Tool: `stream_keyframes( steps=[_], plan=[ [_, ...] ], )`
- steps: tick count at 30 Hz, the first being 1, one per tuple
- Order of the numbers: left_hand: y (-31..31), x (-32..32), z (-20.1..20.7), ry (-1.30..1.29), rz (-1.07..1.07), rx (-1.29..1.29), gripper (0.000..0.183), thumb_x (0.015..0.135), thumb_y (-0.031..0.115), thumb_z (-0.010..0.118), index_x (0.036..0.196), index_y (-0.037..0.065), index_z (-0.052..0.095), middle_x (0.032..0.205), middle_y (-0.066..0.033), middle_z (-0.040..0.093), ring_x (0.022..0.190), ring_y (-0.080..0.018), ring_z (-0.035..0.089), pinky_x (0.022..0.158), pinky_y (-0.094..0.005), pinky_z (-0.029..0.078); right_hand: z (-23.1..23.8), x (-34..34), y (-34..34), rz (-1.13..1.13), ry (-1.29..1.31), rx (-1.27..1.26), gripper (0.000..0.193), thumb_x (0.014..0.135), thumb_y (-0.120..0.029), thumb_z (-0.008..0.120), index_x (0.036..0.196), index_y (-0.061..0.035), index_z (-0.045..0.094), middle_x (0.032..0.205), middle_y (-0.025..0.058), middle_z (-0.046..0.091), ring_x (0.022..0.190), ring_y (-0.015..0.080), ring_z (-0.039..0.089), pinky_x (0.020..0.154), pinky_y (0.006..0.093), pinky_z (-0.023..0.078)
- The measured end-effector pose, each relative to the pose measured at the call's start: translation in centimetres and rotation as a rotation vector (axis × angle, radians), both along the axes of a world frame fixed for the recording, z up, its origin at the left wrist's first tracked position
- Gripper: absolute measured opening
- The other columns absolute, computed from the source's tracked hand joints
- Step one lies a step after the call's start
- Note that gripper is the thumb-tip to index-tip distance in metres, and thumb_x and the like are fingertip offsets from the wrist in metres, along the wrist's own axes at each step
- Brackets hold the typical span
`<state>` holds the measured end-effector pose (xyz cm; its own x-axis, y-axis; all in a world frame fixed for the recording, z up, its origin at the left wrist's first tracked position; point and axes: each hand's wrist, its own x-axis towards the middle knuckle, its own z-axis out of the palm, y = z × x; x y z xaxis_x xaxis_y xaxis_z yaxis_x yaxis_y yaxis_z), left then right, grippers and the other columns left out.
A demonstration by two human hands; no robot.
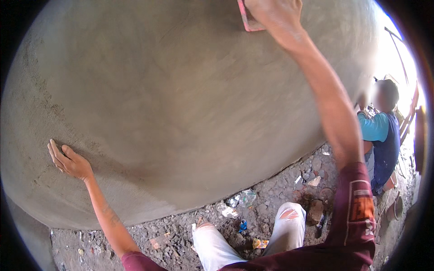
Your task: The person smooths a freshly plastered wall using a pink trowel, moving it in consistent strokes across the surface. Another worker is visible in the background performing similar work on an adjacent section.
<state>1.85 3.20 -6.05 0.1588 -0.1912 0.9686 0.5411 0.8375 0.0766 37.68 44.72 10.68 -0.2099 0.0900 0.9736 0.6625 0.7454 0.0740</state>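
A broad grey wall (172, 104) of smooth, damp-looking plaster fills most of the view. My left hand (71, 162) rests on it at the lower left, with its fingers stretched out and nothing held. At the top edge, my raised right hand (276, 16) is closed on a plastering float (247, 19) with pinkish-red edges, which lies against the plaster. The hand and the picture's edge hide much of the float, its handle included. Rougher, grainier plaster (43, 97) shows along the wall's left side.
Rubble ground (271, 194) runs along the wall's foot, littered with crumpled clear plastic (246, 198), a blue scrap (243, 225) and a yellow wrapper (260, 244). A broken brick (315, 211) lies near my knee. Another person (384, 135) is close by on the right.
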Motion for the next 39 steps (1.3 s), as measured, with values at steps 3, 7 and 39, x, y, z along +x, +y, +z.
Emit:
stream_keyframes(
  steps=[3,7,39],
  plan=[
    [0.4,0.8,-0.2,-0.035,0.002,0.019,0.047,0.109,0.04,0.041,0.146,0.015,0.055,0.148,-0.0098,0.055,0.138,-0.0276,0.05,0.113,-0.0462,0.042,-8.8,-2.7,1.2,-0.001,-0.035,0.166,0.045,0.093,-0.023,0.063,0.137,-0.0314,0.061,0.095,0.0201,0.06,0.064,0.0306,0.067,0.05,0.0405,0.056],
    [-1.9,1.0,0.5,-0.022,0.038,-0.009,0.047,0.109,0.039,0.041,0.146,0.014,0.055,0.148,-0.0091,0.055,0.137,-0.0275,0.05,0.112,-0.0464,0.042,-16.7,0.6,2.8,0.075,-0.282,0.265,0.066,0.091,-0.008,0.06,0.151,-0.0344,0.049,0.1,0.0179,0.059,0.063,0.0253,0.066,0.049,0.0376,0.057],
    [-1.1,-0.1,0.2,-0.034,0.098,-0.009,0.046,0.108,0.038,0.042,0.146,0.015,0.056,0.148,-0.0086,0.055,0.139,-0.0262,0.05,0.113,-0.0462,0.041,-26.9,-3.3,-1.1,0.16,0.077,-0.382,0.034,0.097,-0.019,0.053,0.13,-0.0142,0.06,0.105,0.023,0.056,0.079,0.0353,0.067,0.065,0.0452,0.06]
  ],
)
